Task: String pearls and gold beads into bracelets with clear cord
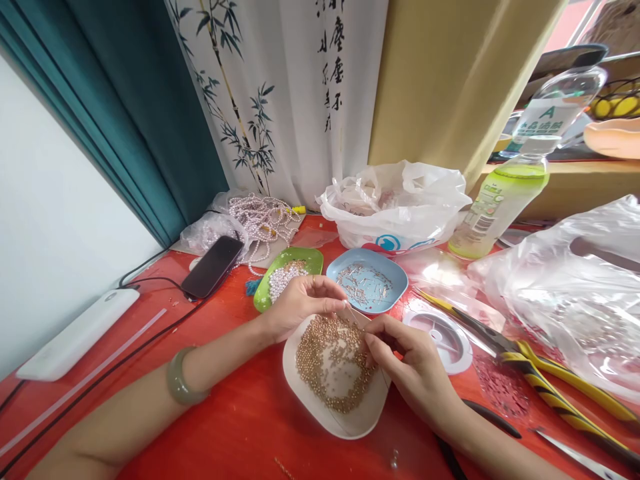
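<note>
A white dish (345,427) holding many small gold beads (313,353) sits on the red table. Over its back edge, my left hand (305,303) pinches a small pale bead or thin piece between thumb and forefinger. My right hand (407,357) is closed at the dish's right edge, its fingertips together on something thin that runs toward the left fingertips. The thin piece is too fine to make out clearly. Behind the hands are a green dish (313,259) with white pearl beads (283,280) and a blue dish (367,260) with metal pins.
A phone (214,267), a white power strip (80,333) and cables lie left. Bead strands (260,217) and a plastic bag (395,213) are at the back. On the right are a bottle (505,200), a white spool (463,347), yellow-black pliers (550,387), scissors (575,453) and another bag (575,287).
</note>
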`<state>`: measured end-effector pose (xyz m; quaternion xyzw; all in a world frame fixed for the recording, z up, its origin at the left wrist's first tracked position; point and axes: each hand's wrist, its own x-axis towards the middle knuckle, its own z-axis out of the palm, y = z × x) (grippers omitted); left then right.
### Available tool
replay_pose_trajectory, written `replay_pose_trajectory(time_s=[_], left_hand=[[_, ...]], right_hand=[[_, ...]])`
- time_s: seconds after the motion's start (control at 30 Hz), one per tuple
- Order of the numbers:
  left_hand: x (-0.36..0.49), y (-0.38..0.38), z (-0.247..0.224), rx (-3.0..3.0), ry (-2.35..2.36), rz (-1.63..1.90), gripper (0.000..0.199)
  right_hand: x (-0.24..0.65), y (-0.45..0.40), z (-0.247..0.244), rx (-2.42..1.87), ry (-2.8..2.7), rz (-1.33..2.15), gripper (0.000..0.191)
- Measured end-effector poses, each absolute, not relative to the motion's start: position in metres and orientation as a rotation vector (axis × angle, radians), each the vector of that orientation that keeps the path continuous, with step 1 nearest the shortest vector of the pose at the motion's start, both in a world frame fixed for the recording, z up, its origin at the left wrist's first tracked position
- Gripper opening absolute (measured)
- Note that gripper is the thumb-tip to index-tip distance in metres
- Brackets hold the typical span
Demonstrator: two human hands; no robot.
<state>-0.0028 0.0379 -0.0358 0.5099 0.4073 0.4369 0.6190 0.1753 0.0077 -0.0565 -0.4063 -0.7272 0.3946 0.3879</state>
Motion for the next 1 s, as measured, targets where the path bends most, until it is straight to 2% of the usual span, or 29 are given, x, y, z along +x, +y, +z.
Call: replay_pose_trajectory(time_s=[1.0], left_hand=[[-0.0029,0.039,-0.0384,1.192,0.93,0.997,0.006]], right_hand=[[0.176,0.0072,-0.0551,-1.025,-1.87,0.983,0.018]])
